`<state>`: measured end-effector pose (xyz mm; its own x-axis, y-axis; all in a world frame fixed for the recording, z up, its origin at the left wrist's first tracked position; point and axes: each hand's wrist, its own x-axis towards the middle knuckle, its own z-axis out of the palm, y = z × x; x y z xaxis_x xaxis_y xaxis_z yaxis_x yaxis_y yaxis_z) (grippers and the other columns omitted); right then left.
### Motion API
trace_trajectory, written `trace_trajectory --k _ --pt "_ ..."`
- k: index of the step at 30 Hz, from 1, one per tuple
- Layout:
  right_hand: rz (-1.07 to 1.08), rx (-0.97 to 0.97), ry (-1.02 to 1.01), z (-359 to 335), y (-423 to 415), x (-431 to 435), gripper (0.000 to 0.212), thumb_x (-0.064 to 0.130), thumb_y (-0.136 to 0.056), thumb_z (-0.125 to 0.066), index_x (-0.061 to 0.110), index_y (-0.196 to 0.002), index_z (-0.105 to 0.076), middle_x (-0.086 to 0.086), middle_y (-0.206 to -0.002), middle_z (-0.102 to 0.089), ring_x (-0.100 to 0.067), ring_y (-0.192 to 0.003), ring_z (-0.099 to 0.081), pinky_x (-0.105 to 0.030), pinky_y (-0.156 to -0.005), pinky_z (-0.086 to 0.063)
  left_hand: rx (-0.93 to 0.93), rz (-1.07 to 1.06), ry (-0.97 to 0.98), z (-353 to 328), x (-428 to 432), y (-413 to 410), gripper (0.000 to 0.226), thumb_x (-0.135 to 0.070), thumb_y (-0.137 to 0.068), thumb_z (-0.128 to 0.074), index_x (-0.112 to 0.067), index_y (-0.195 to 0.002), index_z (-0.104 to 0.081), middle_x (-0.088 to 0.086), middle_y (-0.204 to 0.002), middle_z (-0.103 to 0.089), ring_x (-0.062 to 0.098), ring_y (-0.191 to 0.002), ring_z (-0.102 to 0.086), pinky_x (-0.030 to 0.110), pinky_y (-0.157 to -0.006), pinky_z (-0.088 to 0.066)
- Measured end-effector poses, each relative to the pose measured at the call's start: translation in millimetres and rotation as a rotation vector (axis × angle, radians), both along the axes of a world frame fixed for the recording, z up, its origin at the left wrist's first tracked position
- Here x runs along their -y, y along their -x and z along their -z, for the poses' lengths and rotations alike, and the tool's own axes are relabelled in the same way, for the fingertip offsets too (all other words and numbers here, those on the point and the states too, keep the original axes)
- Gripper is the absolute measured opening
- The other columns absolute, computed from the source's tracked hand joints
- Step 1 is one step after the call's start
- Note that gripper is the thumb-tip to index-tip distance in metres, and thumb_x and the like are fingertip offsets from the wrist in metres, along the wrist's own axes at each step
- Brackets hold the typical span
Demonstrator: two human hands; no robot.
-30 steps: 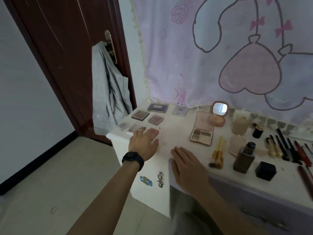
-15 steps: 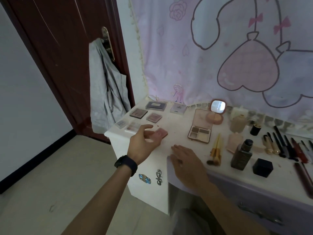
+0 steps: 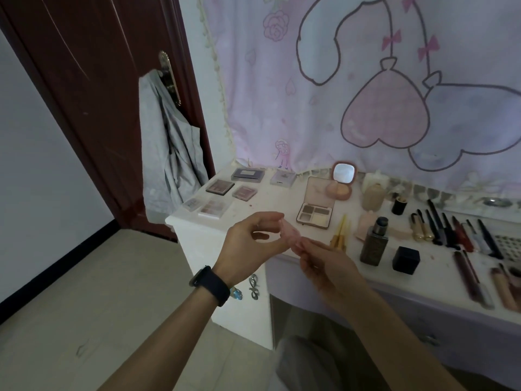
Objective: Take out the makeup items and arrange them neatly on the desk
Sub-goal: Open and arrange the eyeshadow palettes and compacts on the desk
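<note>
At your far left are a pale wall (image 3: 42, 165) and a tiled floor (image 3: 98, 306). Next comes a dark red-brown door (image 3: 98, 80), with a grey garment (image 3: 169, 153) hanging from its brass handle (image 3: 169, 77). Beside the door stands the white desk (image 3: 267, 206). Five small palettes (image 3: 220, 186) lie flat at its left end, set close together in rows.

Your left hand (image 3: 251, 244), with a black watch (image 3: 210, 285) on the wrist, is raised just in front of the desk edge. Its fingers are curled and pinch one end of the pink case (image 3: 291, 235). Your right hand (image 3: 327, 263) meets it, and its fingertips pinch the other end. The case is off the surface between your two hands and blurred.

Behind them, an open four-pan palette (image 3: 315, 211) lies on the desk, and a round mirror compact (image 3: 342, 182) stands open near the back. Further right are gold brushes (image 3: 339, 235), a beige bottle (image 3: 372, 197), a dark bottle (image 3: 375, 244) and a black box (image 3: 406, 260). Then comes a row of pencils and sticks (image 3: 456, 232) laid side by side. A pink cartoon curtain (image 3: 310, 108) hangs along the back of the desk.
</note>
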<state>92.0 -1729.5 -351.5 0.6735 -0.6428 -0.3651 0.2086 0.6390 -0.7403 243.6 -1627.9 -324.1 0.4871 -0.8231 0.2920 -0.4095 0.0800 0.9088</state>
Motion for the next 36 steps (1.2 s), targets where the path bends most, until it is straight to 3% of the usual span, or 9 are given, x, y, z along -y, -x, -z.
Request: trace_trajectory --k 5,10,13,17,20,22,27,32,36 --pt "-0.073 -0.044 0.084 4.4 13.8 2.7 0.025 0.022 -0.077 -0.074 0.003 -0.092 -0.079 -0.016 -0.091 -0.074 -0.019 -0.073 -0.071 -0.028 -0.065 -0.061 0.123 0.007 -0.015 -4.3 6.4 18.0 0.049 -0.048 -0.066 -0.084 -0.038 -0.112 -0.071 -0.024 -0.106 -0.071 0.002 -0.101 -0.067 0.017 -0.085 -0.052" --pt "-0.158 -0.116 0.305 -0.5 23.6 11.7 0.041 0.049 -0.067 -0.079 0.013 -0.088 -0.081 -0.011 -0.093 -0.076 -0.020 -0.084 -0.075 -0.028 -0.073 -0.058 0.263 0.055 -0.064 -8.7 5.8 27.8 0.051 -0.042 -0.065 -0.089 -0.049 -0.111 -0.067 -0.028 -0.107 -0.068 -0.003 -0.102 -0.063 0.012 -0.086 -0.048" --pt "-0.158 -0.154 0.436 -6.1 28.5 13.9 0.063 0.060 -0.057 -0.079 0.011 -0.097 -0.078 -0.009 -0.095 -0.077 -0.018 -0.089 -0.075 -0.023 -0.072 -0.058 0.322 0.064 -0.069 -9.8 5.2 31.5 0.055 -0.037 -0.066 -0.091 -0.048 -0.113 -0.066 -0.024 -0.108 -0.069 -0.002 -0.101 -0.062 0.012 -0.086 -0.047" --pt "-0.137 -0.202 0.597 -8.2 32.3 13.7 0.061 0.059 -0.061 -0.074 0.019 -0.108 -0.069 0.005 -0.090 -0.078 -0.009 -0.086 -0.074 -0.016 -0.066 -0.055 0.346 0.075 -0.084 -8.5 3.3 33.7 0.057 -0.036 -0.065 -0.092 -0.047 -0.114 -0.067 -0.024 -0.110 -0.069 -0.003 -0.102 -0.062 0.012 -0.086 -0.047" --pt "-0.140 -0.215 0.666 -8.0 34.5 13.0 0.061 0.057 -0.062 -0.071 0.021 -0.110 -0.069 0.003 -0.089 -0.078 -0.009 -0.085 -0.074 -0.016 -0.067 -0.055 0.344 0.096 -0.112 -6.8 2.2 34.3 0.057 -0.042 -0.064 -0.090 -0.049 -0.115 -0.066 -0.024 -0.112 -0.069 -0.003 -0.105 -0.061 0.011 -0.087 -0.047" --pt "-0.125 -0.240 0.729 -6.2 35.7 12.7 0.059 0.059 -0.063 -0.069 0.024 -0.110 -0.070 0.006 -0.087 -0.078 -0.008 -0.086 -0.074 -0.016 -0.069 -0.055 0.288 0.114 -0.145 -5.8 1.6 34.7 0.056 -0.047 -0.066 -0.088 -0.048 -0.118 -0.066 -0.023 -0.115 -0.068 -0.001 -0.107 -0.061 0.013 -0.089 -0.049" --pt "-0.096 -0.214 0.825 -0.9 35.0 11.0 0.025 0.049 -0.079 -0.070 0.037 -0.101 -0.069 0.014 -0.087 -0.076 -0.004 -0.087 -0.071 -0.012 -0.070 -0.053 -0.143 0.147 -0.195 -7.1 2.9 37.6 0.049 -0.052 -0.077 -0.077 -0.034 -0.121 -0.069 -0.011 -0.113 -0.073 0.012 -0.100 -0.071 0.023 -0.082 -0.057" --pt "-0.063 -0.288 0.953 5.9 35.9 11.1 0.037 0.053 -0.085 -0.063 0.035 -0.117 -0.069 0.015 -0.097 -0.075 -0.004 -0.093 -0.070 -0.019 -0.081 -0.057 -0.322 0.213 -0.236 -7.4 3.8 38.1 0.042 -0.044 -0.082 -0.076 -0.027 -0.121 -0.071 0.002 -0.107 -0.076 0.022 -0.098 -0.073 0.030 -0.086 -0.058" --pt "-0.035 -0.310 1.013 8.6 37.6 8.8 0.044 0.071 -0.072 -0.053 0.048 -0.108 -0.066 0.024 -0.084 -0.073 -0.005 -0.088 -0.068 -0.017 -0.077 -0.055 -0.281 0.145 -0.191 -2.9 8.4 41.4 0.030 -0.031 -0.089 -0.073 -0.023 -0.117 -0.074 -0.001 -0.103 -0.077 0.020 -0.094 -0.073 0.031 -0.085 -0.060"
